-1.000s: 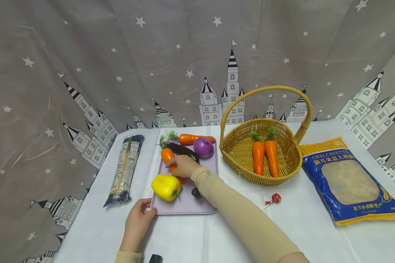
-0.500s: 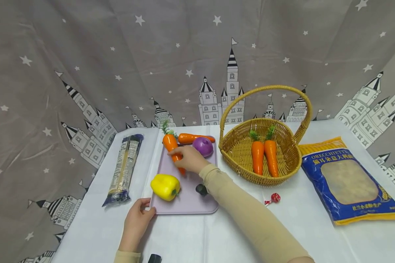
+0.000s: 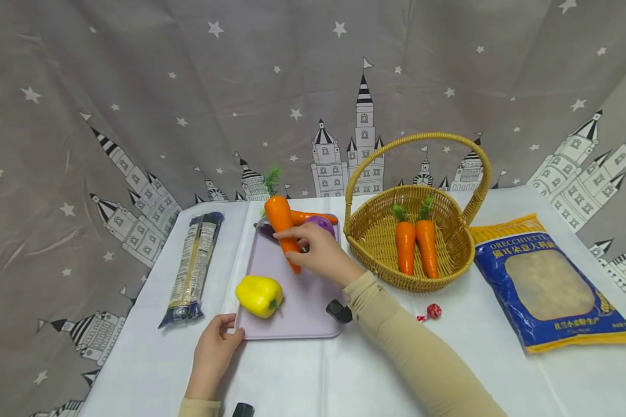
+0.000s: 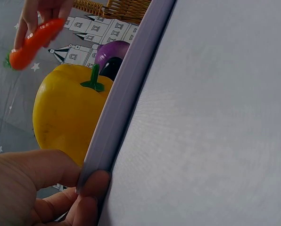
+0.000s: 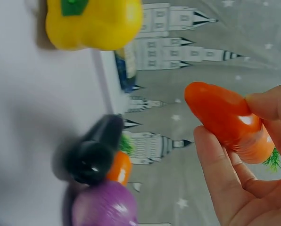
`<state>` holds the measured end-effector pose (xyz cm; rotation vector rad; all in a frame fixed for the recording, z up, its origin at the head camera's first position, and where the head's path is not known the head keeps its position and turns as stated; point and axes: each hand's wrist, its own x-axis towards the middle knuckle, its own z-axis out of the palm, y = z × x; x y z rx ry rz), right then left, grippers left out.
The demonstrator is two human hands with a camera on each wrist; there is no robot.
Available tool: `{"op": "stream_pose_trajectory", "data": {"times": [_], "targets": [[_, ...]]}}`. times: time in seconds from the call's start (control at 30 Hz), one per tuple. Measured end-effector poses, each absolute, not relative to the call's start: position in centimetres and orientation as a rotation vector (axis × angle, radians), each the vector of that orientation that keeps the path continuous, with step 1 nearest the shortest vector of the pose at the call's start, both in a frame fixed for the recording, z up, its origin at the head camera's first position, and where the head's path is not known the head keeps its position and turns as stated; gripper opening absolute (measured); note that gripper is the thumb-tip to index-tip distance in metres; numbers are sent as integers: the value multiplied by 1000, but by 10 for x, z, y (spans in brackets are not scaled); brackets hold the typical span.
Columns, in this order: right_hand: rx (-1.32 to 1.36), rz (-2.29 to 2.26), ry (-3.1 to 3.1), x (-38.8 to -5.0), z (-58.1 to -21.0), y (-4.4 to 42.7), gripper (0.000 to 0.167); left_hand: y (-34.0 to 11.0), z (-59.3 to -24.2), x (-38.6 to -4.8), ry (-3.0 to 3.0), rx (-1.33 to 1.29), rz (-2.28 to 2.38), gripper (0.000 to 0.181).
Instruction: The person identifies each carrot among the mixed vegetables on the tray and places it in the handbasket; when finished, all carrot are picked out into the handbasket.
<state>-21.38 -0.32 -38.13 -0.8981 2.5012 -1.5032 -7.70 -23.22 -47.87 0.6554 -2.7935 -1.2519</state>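
Observation:
My right hand [image 3: 320, 252] pinches an orange carrot [image 3: 278, 213] with a green top and holds it raised above the lilac tray [image 3: 305, 307]. In the right wrist view, thumb and fingers lie on both sides of it. My left hand [image 3: 215, 350] grips the tray's near left corner, and the left wrist view shows the thumb and fingers pinching its rim. On the tray lie a yellow bell pepper [image 3: 259, 296] near that hand, a dark eggplant [image 5: 95, 150], a purple onion [image 5: 105, 207] and another carrot [image 3: 317, 218]; my right hand partly hides the eggplant and onion in the head view.
Right of the tray stands a wicker basket [image 3: 367, 255] with a tall handle and two carrots [image 3: 406, 249] inside. A blue pasta bag [image 3: 548, 284] lies further right, a red lollipop [image 3: 433, 311] before the basket. Left of the tray lies a long pasta packet [image 3: 192, 269].
My right hand has taken hold of the carrot, lifted it off the tray and moved it slightly right. The left hand stays on the tray corner.

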Motion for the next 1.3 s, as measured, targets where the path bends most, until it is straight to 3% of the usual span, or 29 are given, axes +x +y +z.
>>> {"op": "stream_pose_trajectory", "data": {"times": [0.2, 0.67, 1.3], "targets": [[-951, -1645, 2505, -196, -372, 22, 37, -233, -478, -76, -2811, 665, -1235, 43], [-749, -1771, 2608, -171, -370, 83, 38, -235, -475, -77, -2819, 640, -1210, 44], [-445, -1561, 2955, -178, -393, 164, 40, -233, -482, -77, -2812, 630, -1234, 43]]}}
